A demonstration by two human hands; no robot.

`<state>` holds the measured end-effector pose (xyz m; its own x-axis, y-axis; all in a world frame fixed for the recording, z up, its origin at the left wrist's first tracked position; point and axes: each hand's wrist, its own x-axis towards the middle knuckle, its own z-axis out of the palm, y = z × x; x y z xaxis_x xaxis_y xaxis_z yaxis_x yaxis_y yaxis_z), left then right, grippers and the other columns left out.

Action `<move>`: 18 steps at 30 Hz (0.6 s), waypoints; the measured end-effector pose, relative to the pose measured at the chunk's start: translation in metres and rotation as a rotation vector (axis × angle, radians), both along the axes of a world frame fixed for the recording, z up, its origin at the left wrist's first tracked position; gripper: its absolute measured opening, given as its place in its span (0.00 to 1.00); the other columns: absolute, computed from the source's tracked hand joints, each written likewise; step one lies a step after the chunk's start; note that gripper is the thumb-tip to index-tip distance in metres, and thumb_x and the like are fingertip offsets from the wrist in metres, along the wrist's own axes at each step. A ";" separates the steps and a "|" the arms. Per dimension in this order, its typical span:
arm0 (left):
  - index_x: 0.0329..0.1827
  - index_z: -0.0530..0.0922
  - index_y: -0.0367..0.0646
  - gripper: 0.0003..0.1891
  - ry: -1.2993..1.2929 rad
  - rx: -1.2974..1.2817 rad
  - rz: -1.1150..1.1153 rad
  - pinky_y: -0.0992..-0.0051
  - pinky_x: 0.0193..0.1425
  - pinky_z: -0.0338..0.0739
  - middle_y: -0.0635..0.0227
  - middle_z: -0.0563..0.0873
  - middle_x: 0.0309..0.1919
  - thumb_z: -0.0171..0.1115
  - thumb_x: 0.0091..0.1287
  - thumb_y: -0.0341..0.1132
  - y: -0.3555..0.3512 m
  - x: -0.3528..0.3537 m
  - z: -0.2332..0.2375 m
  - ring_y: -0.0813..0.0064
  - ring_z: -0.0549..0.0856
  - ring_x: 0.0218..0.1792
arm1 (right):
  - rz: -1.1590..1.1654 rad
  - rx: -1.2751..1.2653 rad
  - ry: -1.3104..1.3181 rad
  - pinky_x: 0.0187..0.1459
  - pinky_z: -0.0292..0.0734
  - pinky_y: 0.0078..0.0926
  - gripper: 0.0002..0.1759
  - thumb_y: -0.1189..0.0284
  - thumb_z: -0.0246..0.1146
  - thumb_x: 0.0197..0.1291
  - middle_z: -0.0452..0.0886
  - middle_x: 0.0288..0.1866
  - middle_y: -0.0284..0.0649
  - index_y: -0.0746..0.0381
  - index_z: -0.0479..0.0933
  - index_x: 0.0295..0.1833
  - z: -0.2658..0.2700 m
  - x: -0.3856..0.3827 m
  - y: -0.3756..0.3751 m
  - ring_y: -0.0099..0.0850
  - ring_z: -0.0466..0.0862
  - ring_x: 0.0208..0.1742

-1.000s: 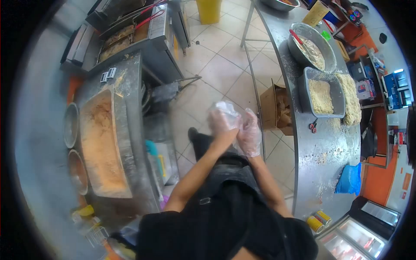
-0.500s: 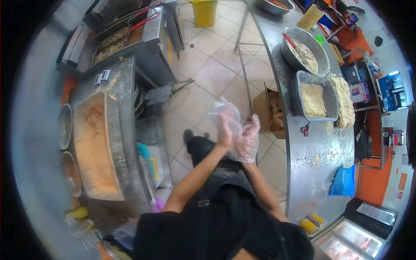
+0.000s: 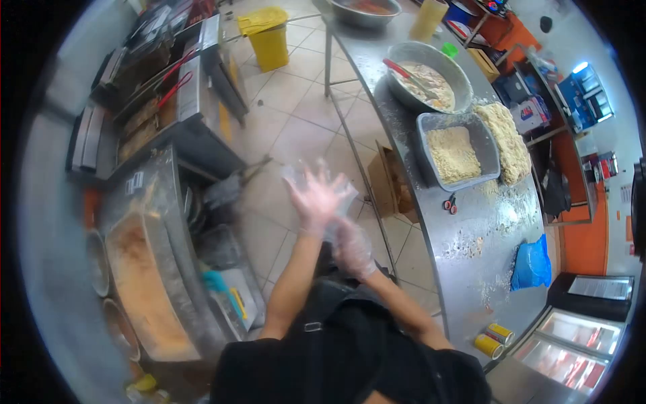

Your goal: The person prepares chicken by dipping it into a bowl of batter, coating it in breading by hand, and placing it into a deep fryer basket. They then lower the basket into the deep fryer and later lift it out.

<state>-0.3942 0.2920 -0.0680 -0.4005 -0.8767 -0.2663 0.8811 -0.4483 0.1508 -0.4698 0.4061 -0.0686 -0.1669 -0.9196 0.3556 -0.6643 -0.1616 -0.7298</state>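
My left hand [image 3: 315,200] is held out over the floor with its fingers spread, inside a clear disposable plastic glove [image 3: 346,190] that hangs loose around the fingertips. Beside the left wrist is my right hand [image 3: 354,250], in a clear plastic glove too. Its fingers are bent in at the left glove's cuff and seem to grip it, though motion blurs them.
On the steel table [image 3: 464,246] to the right are a grey tub [image 3: 425,156] of crumbly coating, a metal bowl [image 3: 392,91] with red-handled tongs, scissors [image 3: 450,204] and a blue bag [image 3: 531,264]. A floury tray [image 3: 149,289] stands left, beyond it fryers [image 3: 192,101].
My left hand has pushed into the glove, and its fingers are now spread. My right hand has moved down and left to the left wrist. The view has turned slightly.
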 end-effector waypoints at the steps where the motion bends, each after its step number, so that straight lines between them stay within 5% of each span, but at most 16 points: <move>1: 0.78 0.34 0.72 0.53 0.014 0.001 -0.031 0.31 0.71 0.36 0.70 0.37 0.79 0.44 0.54 0.80 -0.012 -0.010 0.003 0.38 0.39 0.76 | 0.082 0.080 -0.057 0.35 0.71 0.53 0.17 0.81 0.55 0.54 0.78 0.29 0.55 0.63 0.73 0.52 0.004 -0.003 0.001 0.56 0.78 0.31; 3: 0.78 0.31 0.72 0.54 0.032 -0.003 -0.092 0.31 0.71 0.36 0.70 0.36 0.79 0.46 0.54 0.80 -0.030 -0.032 0.005 0.36 0.38 0.75 | 0.096 -0.008 -0.064 0.34 0.71 0.55 0.09 0.78 0.51 0.61 0.76 0.24 0.57 0.65 0.74 0.44 0.023 -0.008 -0.013 0.58 0.77 0.28; 8: 0.75 0.19 0.69 0.62 0.133 -0.008 -0.149 0.29 0.70 0.43 0.66 0.33 0.79 0.58 0.53 0.73 -0.080 -0.087 0.006 0.34 0.40 0.75 | -0.145 0.005 -0.010 0.36 0.70 0.54 0.09 0.76 0.50 0.63 0.77 0.28 0.56 0.64 0.75 0.43 0.023 -0.053 -0.056 0.57 0.78 0.32; 10: 0.76 0.26 0.72 0.57 0.142 -0.042 -0.197 0.29 0.70 0.44 0.65 0.36 0.79 0.56 0.55 0.73 -0.093 -0.109 0.018 0.35 0.42 0.75 | -0.261 -0.056 0.006 0.37 0.70 0.52 0.09 0.76 0.50 0.63 0.77 0.29 0.55 0.64 0.75 0.44 0.031 -0.074 -0.083 0.55 0.78 0.34; 12: 0.77 0.32 0.74 0.52 0.144 -0.060 -0.253 0.29 0.70 0.46 0.65 0.39 0.79 0.55 0.57 0.73 -0.114 -0.130 0.028 0.35 0.44 0.75 | 0.015 0.055 -0.037 0.39 0.71 0.48 0.09 0.78 0.53 0.60 0.78 0.31 0.49 0.61 0.76 0.45 0.045 -0.095 -0.103 0.50 0.78 0.36; 14: 0.74 0.17 0.63 0.61 -0.062 -0.401 -0.248 0.36 0.72 0.52 0.59 0.39 0.79 0.56 0.57 0.72 -0.142 -0.154 0.038 0.39 0.51 0.74 | 0.054 0.065 -0.082 0.38 0.71 0.47 0.10 0.78 0.54 0.58 0.77 0.30 0.48 0.61 0.76 0.45 0.039 -0.111 -0.122 0.49 0.78 0.35; 15: 0.78 0.29 0.52 0.57 -0.179 -0.361 -0.091 0.43 0.72 0.58 0.57 0.37 0.78 0.56 0.61 0.67 -0.151 -0.169 0.053 0.44 0.58 0.73 | 0.134 0.065 -0.106 0.38 0.71 0.46 0.11 0.78 0.55 0.56 0.77 0.30 0.47 0.60 0.76 0.45 0.036 -0.122 -0.134 0.48 0.77 0.34; 16: 0.78 0.29 0.52 0.57 -0.178 -0.358 -0.130 0.43 0.72 0.58 0.57 0.37 0.78 0.56 0.61 0.67 -0.168 -0.184 0.046 0.44 0.58 0.73 | 0.096 0.068 -0.114 0.38 0.71 0.46 0.11 0.78 0.55 0.56 0.77 0.30 0.47 0.60 0.76 0.45 0.034 -0.134 -0.147 0.48 0.77 0.34; 18: 0.75 0.49 0.46 0.36 -0.733 -0.728 0.246 0.50 0.68 0.68 0.55 0.60 0.73 0.52 0.72 0.53 -0.209 -0.221 0.035 0.50 0.69 0.67 | 0.229 0.230 -0.083 0.32 0.70 0.41 0.13 0.79 0.61 0.52 0.77 0.31 0.46 0.59 0.77 0.45 0.034 -0.160 -0.166 0.47 0.77 0.32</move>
